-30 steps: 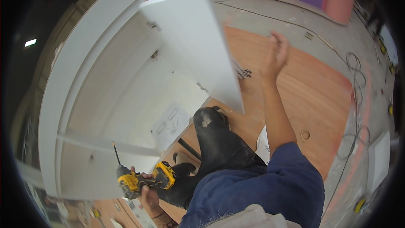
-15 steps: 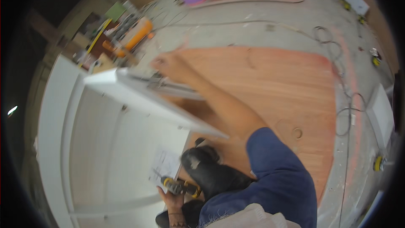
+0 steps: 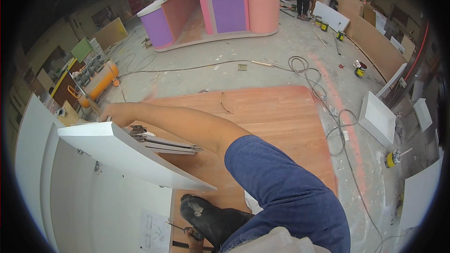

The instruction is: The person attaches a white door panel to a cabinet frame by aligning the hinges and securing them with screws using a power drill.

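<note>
My right arm reaches across a white cabinet panel (image 3: 126, 147) that stands up on its edge. Beyond the panel's far top corner my right hand (image 3: 118, 114) is curled downward, its fingertips partly hidden; what they grip does not show clearly. Close to that forearm, behind the panel, lie metal drawer slides (image 3: 164, 144). Low in the picture, beside my dark-trousered knee, my left hand (image 3: 196, 243) is wrapped round a cordless drill (image 3: 191, 232), with its long bit pointing left. Under the bit, a printed drawing sheet (image 3: 154, 230) rests on the white cabinet board (image 3: 112, 206).
A wood-grain sheet (image 3: 276, 122) covers the floor ahead. Hoses and cables (image 3: 323, 98) snake along its far and right sides. An orange air compressor (image 3: 99, 84) stands at far left. At right are a white drawer box (image 3: 376, 118) and paint cans (image 3: 360, 69). Another person (image 3: 303, 0) bends far off.
The view has tilted up and shifted right, showing more of the room. My right hand has come down to the panel's far corner. The drill stays in my left hand, lower in view.
</note>
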`<state>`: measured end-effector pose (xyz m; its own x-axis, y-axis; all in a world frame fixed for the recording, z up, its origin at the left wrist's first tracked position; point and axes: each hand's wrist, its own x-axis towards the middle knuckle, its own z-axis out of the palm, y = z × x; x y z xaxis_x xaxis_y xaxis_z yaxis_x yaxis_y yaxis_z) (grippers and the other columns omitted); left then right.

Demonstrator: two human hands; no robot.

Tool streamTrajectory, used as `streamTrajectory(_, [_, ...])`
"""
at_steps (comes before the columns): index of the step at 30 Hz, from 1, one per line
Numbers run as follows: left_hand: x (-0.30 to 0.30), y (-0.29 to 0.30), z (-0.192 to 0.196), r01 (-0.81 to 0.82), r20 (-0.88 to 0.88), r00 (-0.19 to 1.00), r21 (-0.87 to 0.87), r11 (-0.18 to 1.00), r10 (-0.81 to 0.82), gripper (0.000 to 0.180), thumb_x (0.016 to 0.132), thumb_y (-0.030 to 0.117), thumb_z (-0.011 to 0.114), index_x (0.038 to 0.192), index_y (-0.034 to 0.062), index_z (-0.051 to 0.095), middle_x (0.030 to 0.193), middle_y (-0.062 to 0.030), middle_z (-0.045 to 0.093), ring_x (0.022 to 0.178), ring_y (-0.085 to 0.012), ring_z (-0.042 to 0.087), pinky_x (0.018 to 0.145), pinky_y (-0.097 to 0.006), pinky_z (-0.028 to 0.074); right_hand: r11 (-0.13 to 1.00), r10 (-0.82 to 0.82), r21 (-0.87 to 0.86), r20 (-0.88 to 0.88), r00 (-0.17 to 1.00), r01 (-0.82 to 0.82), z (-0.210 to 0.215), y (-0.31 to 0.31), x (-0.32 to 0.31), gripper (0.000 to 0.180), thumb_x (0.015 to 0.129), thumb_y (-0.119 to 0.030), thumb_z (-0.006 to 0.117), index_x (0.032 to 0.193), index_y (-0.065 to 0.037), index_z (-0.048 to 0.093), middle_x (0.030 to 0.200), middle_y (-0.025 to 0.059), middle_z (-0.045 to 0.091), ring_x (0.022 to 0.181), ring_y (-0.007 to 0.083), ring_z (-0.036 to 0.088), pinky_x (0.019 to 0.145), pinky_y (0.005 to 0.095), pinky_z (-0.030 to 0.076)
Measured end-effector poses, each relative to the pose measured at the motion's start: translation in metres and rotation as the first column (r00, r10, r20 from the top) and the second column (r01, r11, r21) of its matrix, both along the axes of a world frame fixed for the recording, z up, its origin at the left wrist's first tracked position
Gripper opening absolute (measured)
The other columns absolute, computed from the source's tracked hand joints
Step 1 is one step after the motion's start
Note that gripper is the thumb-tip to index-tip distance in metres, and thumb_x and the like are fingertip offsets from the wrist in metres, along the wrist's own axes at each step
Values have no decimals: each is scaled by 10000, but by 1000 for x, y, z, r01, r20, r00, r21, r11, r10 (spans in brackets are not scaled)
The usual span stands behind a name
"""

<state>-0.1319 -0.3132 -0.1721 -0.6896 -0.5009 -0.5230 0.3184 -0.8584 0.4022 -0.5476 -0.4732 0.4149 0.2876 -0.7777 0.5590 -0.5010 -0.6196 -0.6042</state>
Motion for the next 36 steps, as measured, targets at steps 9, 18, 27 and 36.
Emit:
streamTrajectory(9, [-39, -8, 1, -80, 162, 983, -72, 994, 90, 173, 892, 234, 608, 1021, 124, 572, 1004, -95, 679, 918, -286, 703, 825, -465, 608, 973, -162, -200, -220, 962, 118, -3, -31, -52, 367, 842, -342, 764, 1065, -51, 749, 1024, 202, 762, 933, 346, 735, 814, 416, 554])
streamTrajectory(18, [-17, -4, -10, -187, 190, 961, -79, 979, 199, 186, 879, 149, 555, 1041, 59, 565, 981, -129, 681, 861, -298, 728, 792, -475, 647, 809, -575, -122, 41, 817, 576, 9, -26, -71, 486, 890, -151, 667, 1338, -20, 534, 1172, 302, 681, 1125, 422, 671, 983, 468, 515])
streamTrajectory(27, [-16, -7, -3, -124, 203, 970, -52, 991, 132, 243, 908, 172, 572, 1117, 49, 571, 951, -117, 683, 838, -279, 736, 793, -416, 643, 623, -715, -66, 356, 602, 779, -15, -64, -90, 548, 927, -254, 754, 1303, 65, 513, 1205, 344, 660, 1190, 475, 642, 1002, 500, 502])
streamTrajectory(36, [0, -1, 18, -224, 765, 573, -201, 954, 295, 606, 903, 377, 715, 1381, 106, 458, 1162, -91, 576, 967, -224, 618, 833, -535, 532, 443, -813, -43, 402, 421, 895, -35, -56, -130, 625, 886, -364, 823, 1252, 83, 586, 1108, 344, 702, 1081, 519, 674, 931, 525, 524])
